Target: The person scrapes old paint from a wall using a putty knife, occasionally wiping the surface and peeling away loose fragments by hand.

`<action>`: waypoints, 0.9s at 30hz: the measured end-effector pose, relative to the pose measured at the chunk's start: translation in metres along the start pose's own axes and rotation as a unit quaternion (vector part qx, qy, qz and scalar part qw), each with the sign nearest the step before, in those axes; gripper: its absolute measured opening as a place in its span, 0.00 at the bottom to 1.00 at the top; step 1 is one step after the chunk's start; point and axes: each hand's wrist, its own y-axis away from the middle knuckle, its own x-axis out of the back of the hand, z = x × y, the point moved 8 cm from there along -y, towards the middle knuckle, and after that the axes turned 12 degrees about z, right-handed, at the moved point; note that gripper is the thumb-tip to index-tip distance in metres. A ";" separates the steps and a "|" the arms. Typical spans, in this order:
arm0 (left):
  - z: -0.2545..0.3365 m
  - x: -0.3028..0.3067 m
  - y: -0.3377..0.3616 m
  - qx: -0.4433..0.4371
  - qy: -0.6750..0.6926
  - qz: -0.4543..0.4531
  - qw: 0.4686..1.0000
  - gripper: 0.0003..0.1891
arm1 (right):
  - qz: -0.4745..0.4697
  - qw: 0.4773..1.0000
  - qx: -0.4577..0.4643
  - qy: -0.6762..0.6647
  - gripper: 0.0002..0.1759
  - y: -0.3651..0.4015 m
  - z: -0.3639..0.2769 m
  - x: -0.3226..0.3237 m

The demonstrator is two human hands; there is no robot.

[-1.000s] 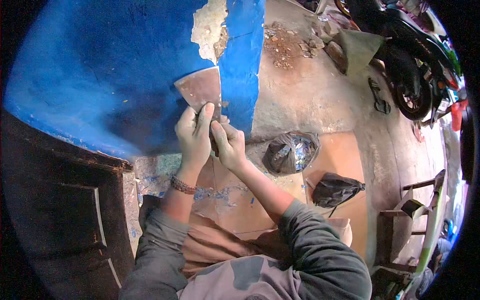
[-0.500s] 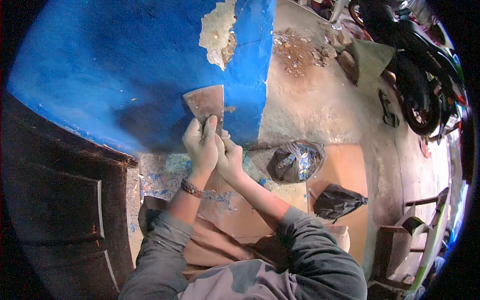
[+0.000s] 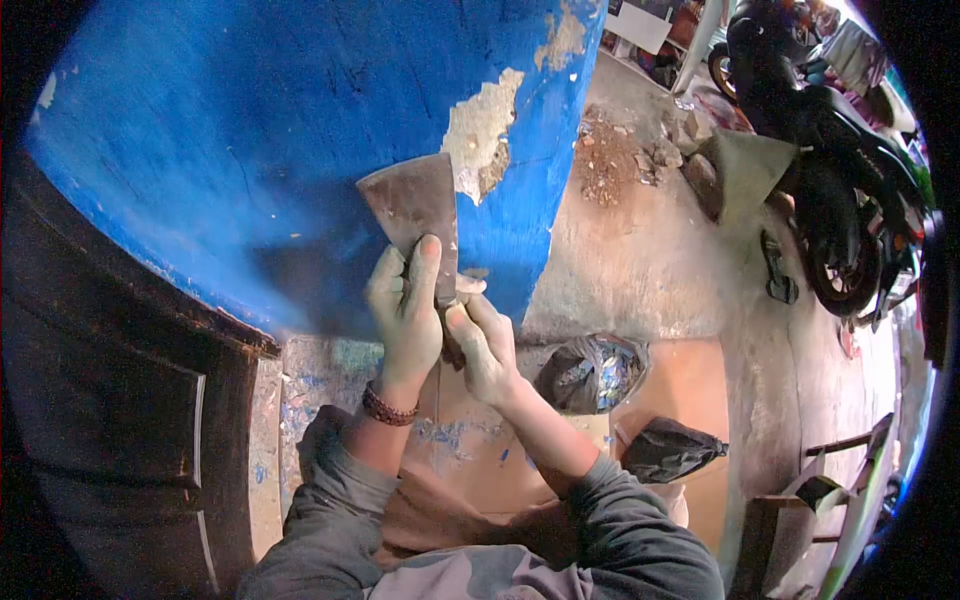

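Note:
A wide metal paint scraper [image 3: 412,203] is held in both hands in front of a blue painted wall [image 3: 300,130]. My left hand [image 3: 408,310] is closed around the lower blade and neck, its thumb lying up along the metal. Just below and to the right, my right hand [image 3: 485,345] grips the handle, which shows partly beneath the fingers. The blade's broad edge points up, near a pale bare patch [image 3: 482,135] where the paint is gone. White dust coats the fingers of both hands.
Blue paint flakes litter the floor below. A black plastic bag of chips [image 3: 570,378] and a tied black bag [image 3: 675,450] lie on cardboard [image 3: 685,380]. Rubble [image 3: 605,165] and a motorcycle [image 3: 845,150] stand to the right, a dark door [image 3: 110,390] to the left.
The view has tilted up, so the wall patch and bags sit lower. My right hand has shifted down the handle, slightly apart from my left, and more of the scraper shows.

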 end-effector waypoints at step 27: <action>0.052 -0.025 0.001 0.055 -0.016 -0.006 0.998 0.12 | 0.129 0.982 -0.065 -0.125 0.14 0.018 -0.045 -0.007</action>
